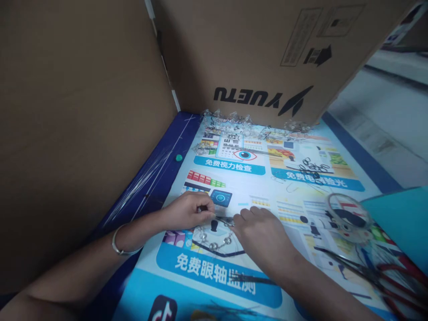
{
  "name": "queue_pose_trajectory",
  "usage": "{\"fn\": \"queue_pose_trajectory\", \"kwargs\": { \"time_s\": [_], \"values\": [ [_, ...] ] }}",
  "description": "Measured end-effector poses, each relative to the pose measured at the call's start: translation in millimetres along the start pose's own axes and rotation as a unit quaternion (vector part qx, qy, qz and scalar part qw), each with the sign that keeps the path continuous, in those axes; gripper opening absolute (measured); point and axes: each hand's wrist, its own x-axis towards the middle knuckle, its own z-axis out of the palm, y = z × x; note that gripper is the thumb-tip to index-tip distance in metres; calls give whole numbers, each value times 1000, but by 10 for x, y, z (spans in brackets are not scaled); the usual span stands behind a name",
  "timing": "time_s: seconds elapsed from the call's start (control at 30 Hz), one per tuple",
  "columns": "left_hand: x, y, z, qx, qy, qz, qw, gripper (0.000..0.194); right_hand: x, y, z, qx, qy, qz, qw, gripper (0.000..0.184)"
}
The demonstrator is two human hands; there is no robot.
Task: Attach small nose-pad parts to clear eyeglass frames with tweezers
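Observation:
My left hand (192, 210), with a bangle on its wrist, is closed in a pinch on one end of a beaded chain (214, 246). Several clear round beads hang from it in a loop over the printed sheet. Facing it, my right hand (262, 236) is closed round a slim metal tool whose pointed tips (224, 220) reach to my left fingertips. The tool's handles are hidden in the palm, so its exact kind does not show. Whatever tiny piece lies between the tips and fingers is too small to make out.
Cardboard walls (240, 53) rise at the left and back. Clear beaded pieces (234, 118) line the back, with thin wires (257, 151) in front. Black rings (314, 170) lie right of centre. Red-handled scissors (376, 274) and a clear round roll (349, 218) are at right; a green lump (179, 158) sits left.

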Motion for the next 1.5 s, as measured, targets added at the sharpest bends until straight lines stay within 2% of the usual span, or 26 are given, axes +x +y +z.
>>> {"fn": "queue_pose_trajectory", "kwargs": {
  "time_s": [0.37, 0.7, 0.87, 0.97, 1.5],
  "values": [
    [-6, 26, 57, 45, 52, -16, 997, 7, 0, 4, 15, 3, 23, 1, 1000, 15],
    [5, -54, 68, 71, 40, -55, 995, 7, 18, 28, 5, 5, 11, 9, 1000, 14],
    [19, -153, 88, 75, 21, -26, 997, 19, 19, 45, 17, 2, 21, 4, 1000, 13],
    [30, -173, 76, 90, 8, -5, 996, 20, 18, 48, 28, 1, 29, 3, 1000, 12],
    [56, -216, 35, 50, 25, -23, 998, 16, 18, 65, 85, -43, 91, -43, 994, 4]
  ]
}}
